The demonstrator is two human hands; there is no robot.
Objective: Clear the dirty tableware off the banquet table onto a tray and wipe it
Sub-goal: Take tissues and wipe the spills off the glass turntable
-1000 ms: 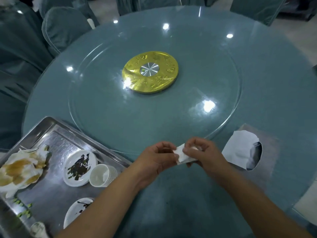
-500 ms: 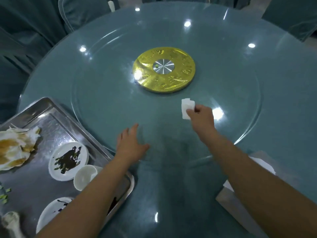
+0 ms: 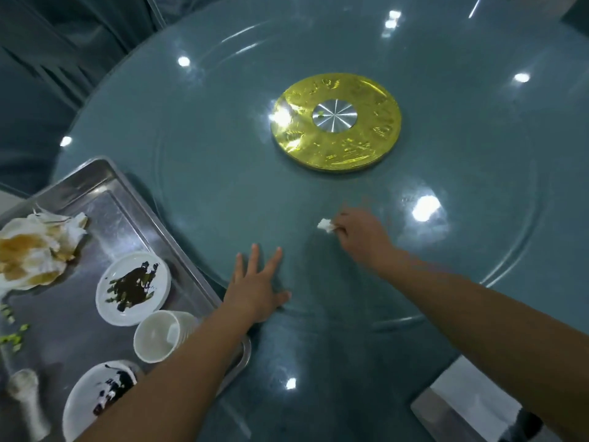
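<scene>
Gold embossed disc (image 3: 334, 122), silver hub (image 3: 334, 113) at its middle. Grey draped chairs (image 3: 38, 90) upper left. Flat white packet (image 3: 462, 400) lower right.

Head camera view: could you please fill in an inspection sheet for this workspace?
Surface: round teal table with a glass turntable and gold hub; ceiling-light glare.
Job's things: metal tray at the table's left edge, holding sauce-stained saucers, a white cup, a spoon and stained napkins.
Clutter: green scraps on the tray; white-and-grey packet at near right, partly hidden.
Grippers: left hand flat on the glass, fingers spread; right hand pinches a white tissue.
Cables: nothing seen.
Surroundings: fabric-covered chairs.
</scene>
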